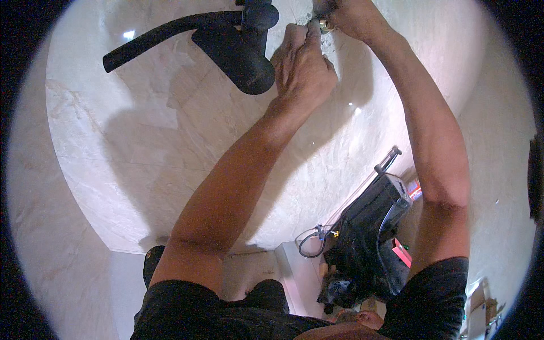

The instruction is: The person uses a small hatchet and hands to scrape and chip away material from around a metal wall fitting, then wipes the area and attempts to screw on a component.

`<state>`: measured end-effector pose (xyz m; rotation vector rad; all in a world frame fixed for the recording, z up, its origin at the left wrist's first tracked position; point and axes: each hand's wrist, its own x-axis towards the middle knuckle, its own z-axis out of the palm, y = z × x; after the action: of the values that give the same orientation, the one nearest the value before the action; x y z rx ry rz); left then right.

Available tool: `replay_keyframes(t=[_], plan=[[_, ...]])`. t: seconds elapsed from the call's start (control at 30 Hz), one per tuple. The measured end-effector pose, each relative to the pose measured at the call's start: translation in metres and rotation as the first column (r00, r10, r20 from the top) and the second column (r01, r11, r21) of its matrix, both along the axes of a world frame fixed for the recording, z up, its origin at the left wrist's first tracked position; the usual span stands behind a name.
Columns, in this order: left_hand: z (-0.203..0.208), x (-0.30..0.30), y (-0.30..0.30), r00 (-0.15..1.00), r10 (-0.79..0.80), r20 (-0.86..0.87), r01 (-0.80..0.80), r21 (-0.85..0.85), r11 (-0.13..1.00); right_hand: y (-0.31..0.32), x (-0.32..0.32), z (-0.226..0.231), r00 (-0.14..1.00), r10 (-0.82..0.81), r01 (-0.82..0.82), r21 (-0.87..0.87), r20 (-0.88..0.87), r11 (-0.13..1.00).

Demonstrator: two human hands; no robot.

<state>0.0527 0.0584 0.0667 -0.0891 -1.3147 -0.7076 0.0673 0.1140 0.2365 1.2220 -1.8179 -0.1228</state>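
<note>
High in the head view, a small brass pipe fitting (326,26) sticks out of the pale marbled wall (187,119). My left hand (306,67) is closed, its fingertips at the fitting's left side; whatever they pinch is hidden. My right hand (354,18) is bent in just above and right of the fitting, its fingers curled. The upper edge cuts it off, and I cannot make out what lies in it. Left of my left hand, a matte black faucet (238,54) with a long curved spout is on the wall, close to my knuckles.
Below my right forearm stands a black bag (362,226) with a metal rod (388,160) leaning by it and a dark looped cable (313,243) at its left. A red item (402,253) shows at the bag's side. A light ledge (294,272) runs along the wall's foot.
</note>
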Motion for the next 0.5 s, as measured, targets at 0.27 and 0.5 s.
replay_keyframes(t=[0.27,0.5], plan=[[0.006,-0.012,-0.008,0.982,0.177,-0.071,-0.178,-0.01,0.984,0.018,-0.014,0.027,0.93,0.349,-0.358,0.493,0.114,0.793],[0.015,-0.041,-0.023,0.922,0.244,-0.3,-0.248,0.027,0.968,0.002,-0.021,0.041,0.953,0.175,-0.274,0.451,0.249,0.85]])
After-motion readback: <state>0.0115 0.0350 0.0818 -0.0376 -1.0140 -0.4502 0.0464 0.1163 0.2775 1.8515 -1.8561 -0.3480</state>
